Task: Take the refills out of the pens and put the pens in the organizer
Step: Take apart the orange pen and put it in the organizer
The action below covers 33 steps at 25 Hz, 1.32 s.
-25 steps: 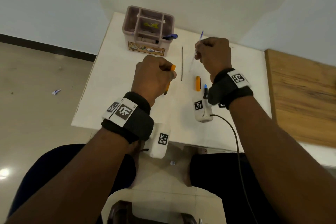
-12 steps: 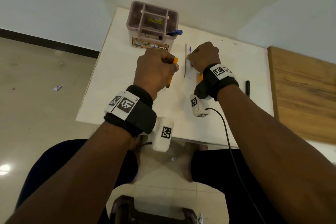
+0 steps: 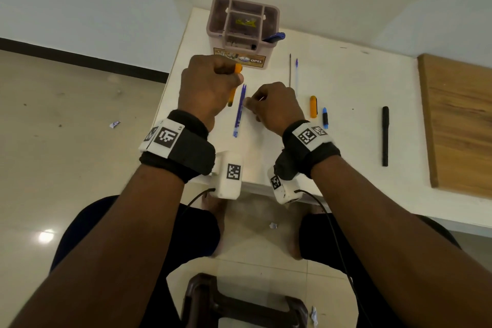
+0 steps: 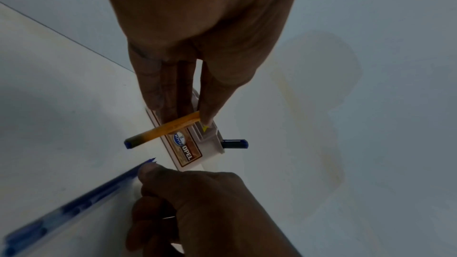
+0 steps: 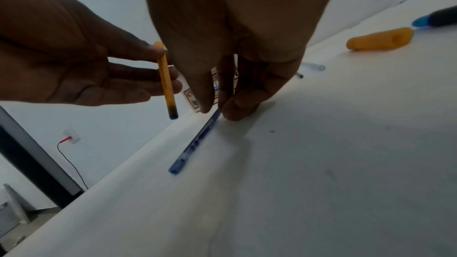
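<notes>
left hand (image 3: 210, 88) gripping orange pen (image 3: 233, 88) (upright), right hand (image 3: 274, 104) pinching blue pen (image 3: 239, 112)

The worktop (image 3: 346, 125) looks smooth, matt white; the organizer (image 3: 243, 34) dull pinkish plastic with a glossy printed label; the orange pen barrel (image 5: 165, 77) translucent plastic; the blue pen (image 3: 239, 112) clear-tinted plastic; the board (image 3: 460, 120) grained wood; the floor (image 3: 66, 154) glossy tile.

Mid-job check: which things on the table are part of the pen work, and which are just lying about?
In the job: orange pen barrel, blue pen, organizer, two refills, orange cap, blue cap, black pen.
Lying about: wooden board, paper scraps on floor.
</notes>
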### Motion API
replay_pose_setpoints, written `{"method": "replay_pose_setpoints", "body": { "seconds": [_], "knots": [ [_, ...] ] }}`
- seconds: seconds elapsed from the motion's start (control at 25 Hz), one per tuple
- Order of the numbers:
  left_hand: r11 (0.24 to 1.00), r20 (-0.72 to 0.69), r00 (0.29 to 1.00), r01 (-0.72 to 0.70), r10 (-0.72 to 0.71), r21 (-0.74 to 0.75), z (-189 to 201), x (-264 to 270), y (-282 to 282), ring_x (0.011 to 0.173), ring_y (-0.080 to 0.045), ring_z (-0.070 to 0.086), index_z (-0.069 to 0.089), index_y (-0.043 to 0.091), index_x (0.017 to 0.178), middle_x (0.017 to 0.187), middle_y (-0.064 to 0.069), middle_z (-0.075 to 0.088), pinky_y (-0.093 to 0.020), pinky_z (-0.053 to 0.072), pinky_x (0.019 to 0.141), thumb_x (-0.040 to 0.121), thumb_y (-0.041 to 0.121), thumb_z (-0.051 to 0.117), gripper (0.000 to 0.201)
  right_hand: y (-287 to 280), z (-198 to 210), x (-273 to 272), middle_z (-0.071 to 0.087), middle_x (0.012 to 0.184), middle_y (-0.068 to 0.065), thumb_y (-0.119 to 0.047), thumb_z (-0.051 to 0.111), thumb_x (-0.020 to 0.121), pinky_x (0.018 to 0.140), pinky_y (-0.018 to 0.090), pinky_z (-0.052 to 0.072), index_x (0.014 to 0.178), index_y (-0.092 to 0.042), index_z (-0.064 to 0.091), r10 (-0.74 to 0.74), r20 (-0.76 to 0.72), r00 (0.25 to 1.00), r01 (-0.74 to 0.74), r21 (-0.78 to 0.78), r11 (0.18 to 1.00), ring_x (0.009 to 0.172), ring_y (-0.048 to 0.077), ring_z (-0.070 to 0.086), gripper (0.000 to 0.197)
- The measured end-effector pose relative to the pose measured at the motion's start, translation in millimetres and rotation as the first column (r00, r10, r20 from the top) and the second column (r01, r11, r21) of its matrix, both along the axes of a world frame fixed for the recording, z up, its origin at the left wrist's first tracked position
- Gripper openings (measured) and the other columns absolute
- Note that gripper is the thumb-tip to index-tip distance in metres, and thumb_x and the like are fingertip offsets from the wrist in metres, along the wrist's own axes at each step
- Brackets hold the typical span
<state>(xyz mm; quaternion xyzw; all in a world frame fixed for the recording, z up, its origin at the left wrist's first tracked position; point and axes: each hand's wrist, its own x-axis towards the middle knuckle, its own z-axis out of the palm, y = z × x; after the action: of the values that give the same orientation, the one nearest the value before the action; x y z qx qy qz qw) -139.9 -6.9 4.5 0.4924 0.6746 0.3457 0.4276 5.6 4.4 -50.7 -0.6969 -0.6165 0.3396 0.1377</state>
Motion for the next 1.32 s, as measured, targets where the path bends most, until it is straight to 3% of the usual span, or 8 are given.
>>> {"method": "replay_pose_setpoints", "body": {
  "seconds": [0.32, 0.48, 0.64, 0.72, 0.8, 0.96, 1.16, 1.32],
  "knots": [
    [1.000, 0.003, 1.000, -0.002, 0.002, 0.020, -5.4, -6.4, 5.2, 0.107, -0.019, 0.070, 0.073, 0.016, 0.124, 0.122, -0.002, 0.074, -0.026, 0.053, 0.090, 0.093, 0.026, 0.071, 0.032, 13.5, -4.4, -3.7, 0.070, 0.099, 0.008, -0.032, 0.069, 0.096, 0.083, 0.032, 0.055, 0.109, -0.004, 0.070, -0.059, 0.168, 0.984, 0.065, -0.031, 0.997, 0.091, 0.025, 0.069, 0.031],
    [1.000, 0.010, 1.000, 0.006, -0.006, 0.025, -5.3, -4.6, 4.5, 0.106, -0.020, 0.070, 0.073, 0.015, 0.124, 0.122, -0.002, 0.074, -0.030, 0.054, 0.093, 0.094, 0.025, 0.071, 0.032, 15.0, 2.2, -12.1, 0.066, 0.102, 0.008, -0.038, 0.072, 0.095, 0.084, 0.032, 0.054, 0.103, -0.007, 0.059, -0.076, 0.233, 0.970, 0.088, -0.041, 0.995, 0.090, 0.023, 0.066, 0.034],
    [1.000, 0.005, 1.000, 0.018, -0.018, 0.020, -6.4, -2.5, 4.2, 0.105, -0.019, 0.069, 0.072, 0.015, 0.125, 0.122, -0.002, 0.074, -0.021, 0.050, 0.080, 0.094, 0.024, 0.070, 0.032, 20.3, 22.2, -21.7, 0.057, 0.109, 0.007, -0.026, 0.070, 0.097, 0.094, 0.035, 0.052, 0.123, -0.005, 0.056, -0.066, 0.311, 0.948, 0.079, -0.029, 0.996, 0.104, 0.025, 0.061, 0.036],
    [0.999, 0.018, 0.999, 0.028, -0.029, 0.022, -4.7, 1.3, 2.9, 0.105, -0.018, 0.069, 0.072, 0.015, 0.125, 0.120, -0.002, 0.074, -0.023, 0.053, 0.085, 0.094, 0.022, 0.070, 0.031, 23.4, 28.7, -23.1, 0.065, 0.119, 0.010, -0.030, 0.073, 0.094, 0.096, 0.038, 0.056, 0.124, -0.006, 0.057, -0.078, 0.302, 0.950, 0.092, -0.031, 0.995, 0.110, 0.029, 0.067, 0.041],
    [0.999, 0.016, 0.999, 0.040, -0.041, 0.023, -3.0, 6.3, 1.4, 0.107, -0.020, 0.069, 0.073, 0.015, 0.124, 0.119, -0.003, 0.075, -0.034, 0.055, 0.097, 0.094, 0.022, 0.070, 0.031, 24.4, 27.2, -18.8, 0.067, 0.115, 0.011, -0.038, 0.078, 0.089, 0.092, 0.039, 0.058, 0.120, -0.008, 0.057, -0.066, 0.273, 0.960, 0.089, -0.071, 0.994, 0.105, 0.029, 0.070, 0.048],
    [0.997, 0.029, 0.997, 0.075, -0.075, -0.003, -6.9, 18.9, 0.5, 0.101, -0.020, 0.071, 0.073, 0.015, 0.123, 0.115, -0.003, 0.076, -0.023, 0.053, 0.081, 0.094, 0.022, 0.070, 0.030, 11.3, 18.3, 16.8, 0.072, 0.095, 0.006, -0.048, 0.074, 0.088, 0.089, 0.039, 0.060, 0.103, -0.004, 0.062, -0.267, 0.028, 0.963, 0.268, -0.046, 0.962, 0.089, 0.024, 0.072, 0.049],
    [0.978, 0.093, 0.977, 0.198, -0.191, -0.072, -12.2, 44.4, -9.5, 0.101, -0.016, 0.072, 0.074, 0.017, 0.121, 0.110, 0.000, 0.076, -0.034, 0.054, 0.097, 0.094, 0.022, 0.071, 0.028, -19.7, 45.7, 67.5, 0.074, 0.073, 0.002, -0.026, 0.062, 0.094, 0.071, 0.035, 0.061, 0.088, -0.005, 0.070, -0.427, -0.376, 0.822, 0.500, 0.121, 0.857, 0.056, 0.012, 0.069, 0.023],
    [0.952, 0.082, 0.954, 0.295, -0.289, -0.079, -14.4, 70.5, -21.7, 0.099, -0.012, 0.069, 0.075, 0.019, 0.118, 0.107, 0.003, 0.075, -0.019, 0.049, 0.075, 0.094, 0.022, 0.070, 0.025, -29.6, 55.3, 87.5, 0.072, 0.071, 0.004, -0.014, 0.056, 0.095, 0.070, 0.041, 0.061, 0.092, -0.002, 0.063, -0.382, -0.600, 0.703, 0.581, 0.175, 0.795, 0.060, 0.018, 0.072, 0.014]
  ]
}}
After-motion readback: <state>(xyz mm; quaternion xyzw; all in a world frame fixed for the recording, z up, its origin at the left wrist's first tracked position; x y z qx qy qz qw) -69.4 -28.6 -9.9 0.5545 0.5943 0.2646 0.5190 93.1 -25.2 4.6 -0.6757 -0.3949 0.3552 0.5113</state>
